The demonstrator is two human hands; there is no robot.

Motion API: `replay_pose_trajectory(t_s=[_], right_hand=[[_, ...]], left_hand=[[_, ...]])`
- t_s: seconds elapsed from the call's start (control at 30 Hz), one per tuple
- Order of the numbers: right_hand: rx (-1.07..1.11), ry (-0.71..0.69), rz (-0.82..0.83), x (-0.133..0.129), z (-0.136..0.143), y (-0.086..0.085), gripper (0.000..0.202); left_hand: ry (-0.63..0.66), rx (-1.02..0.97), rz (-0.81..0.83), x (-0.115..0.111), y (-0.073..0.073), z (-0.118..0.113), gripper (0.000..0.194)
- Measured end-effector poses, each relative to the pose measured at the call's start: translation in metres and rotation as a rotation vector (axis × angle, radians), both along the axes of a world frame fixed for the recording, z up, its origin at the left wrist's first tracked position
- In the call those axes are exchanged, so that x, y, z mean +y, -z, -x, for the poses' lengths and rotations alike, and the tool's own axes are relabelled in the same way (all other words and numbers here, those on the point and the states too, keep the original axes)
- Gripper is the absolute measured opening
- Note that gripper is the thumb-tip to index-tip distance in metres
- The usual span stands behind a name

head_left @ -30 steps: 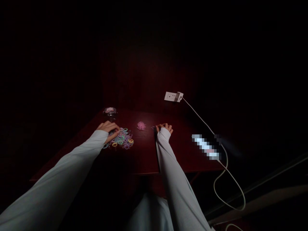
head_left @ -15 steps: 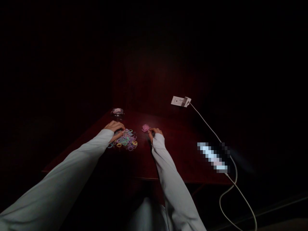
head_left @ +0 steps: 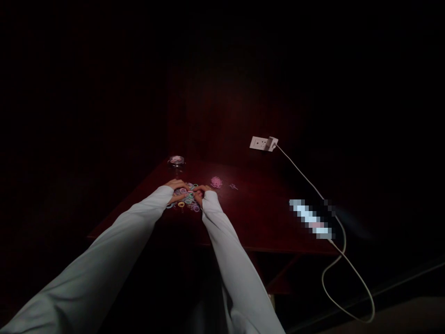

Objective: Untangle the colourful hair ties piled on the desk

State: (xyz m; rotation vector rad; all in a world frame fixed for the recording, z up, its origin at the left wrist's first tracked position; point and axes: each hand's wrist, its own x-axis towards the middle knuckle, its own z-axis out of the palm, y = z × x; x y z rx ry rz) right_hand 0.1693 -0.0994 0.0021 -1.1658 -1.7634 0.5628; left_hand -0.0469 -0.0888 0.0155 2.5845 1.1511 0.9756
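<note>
A loose pile of small pastel hair ties (head_left: 188,201) lies on the dark red table, with purple, green, yellow and blue rings among them. My left hand (head_left: 176,186) reaches over the pile from the left, its fingers curled and its thumb below them. From the right, my right hand (head_left: 201,191) meets it, fingertips drawn together close to the left ones. A small pinkish hair tie (head_left: 190,191) seems to sit between both sets of fingertips; its outline is hard to make out. Just beyond the right hand is a heap of pink hair ties (head_left: 216,182).
Some purple bits (head_left: 233,186) lie right of the pink heap. A clear jar (head_left: 176,161) with pink contents stands at the table's back left. A wall socket (head_left: 259,143) holds a charger (head_left: 272,144), whose white cable (head_left: 301,173) runs to a blurred-out device (head_left: 311,219) at right.
My right hand has moved left from beside the pink heap to the mixed pile, meeting my left hand. The purple bits right of the heap now show. The view has shifted slightly.
</note>
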Motion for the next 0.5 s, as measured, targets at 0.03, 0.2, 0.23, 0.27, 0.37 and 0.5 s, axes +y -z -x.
replay_pose_trajectory(t_s=[0.03,0.2,0.23,0.27,0.37,0.5], right_hand=[[0.067,0.002,0.022,0.002,0.0,0.002,0.007],[0.299,0.019,0.095,0.009,-0.003,0.012,0.009],[0.333,0.022,0.104,0.01,-0.004,0.013,0.011],[0.355,0.023,0.111,0.01,-0.005,0.014,0.012],[0.357,0.068,0.124,0.011,-0.006,0.016,0.009],[0.22,0.162,0.038,0.015,-0.003,0.017,0.008]], left_hand=[[0.013,-0.015,0.006,0.001,-0.001,0.0,0.025],[0.027,-0.096,0.012,0.002,-0.002,0.001,0.026],[0.019,-0.109,0.004,0.001,-0.002,0.001,0.026],[0.008,-0.121,-0.007,0.0,-0.002,0.001,0.027],[-0.031,-0.14,-0.036,-0.003,-0.003,0.0,0.028],[-0.072,-0.162,-0.042,-0.005,-0.005,-0.001,0.028]])
